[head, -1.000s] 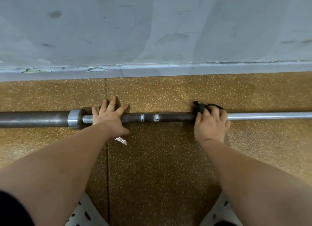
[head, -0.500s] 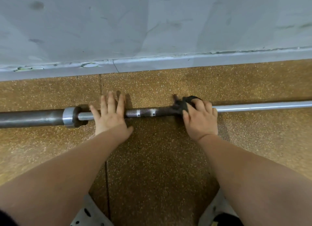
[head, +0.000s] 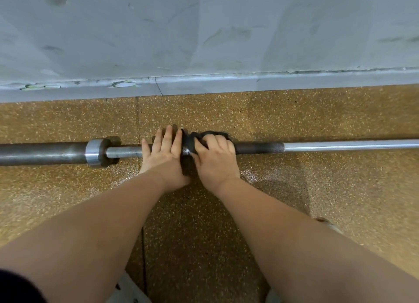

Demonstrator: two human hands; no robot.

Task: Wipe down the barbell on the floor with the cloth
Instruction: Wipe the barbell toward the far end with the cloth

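Note:
A long steel barbell [head: 340, 145] lies across the speckled brown floor, parallel to the wall. Its thick dark sleeve and silver collar [head: 94, 152] are at the left. My left hand [head: 163, 154] rests flat on the shaft just right of the collar, fingers straight. My right hand [head: 215, 160] grips a dark cloth [head: 191, 141] wrapped around the shaft, right beside my left hand. The two hands nearly touch. The bar under both hands is hidden.
A grey wall with a scuffed baseboard [head: 226, 82] runs close behind the bar. A floor seam [head: 142, 234] runs toward me between my forearms. Pale patterned footwear [head: 127, 289] shows at the bottom edge.
My right hand has slid the cloth leftward along the shaft, from well right of centre to next to my left hand. My left hand has stayed on the bar.

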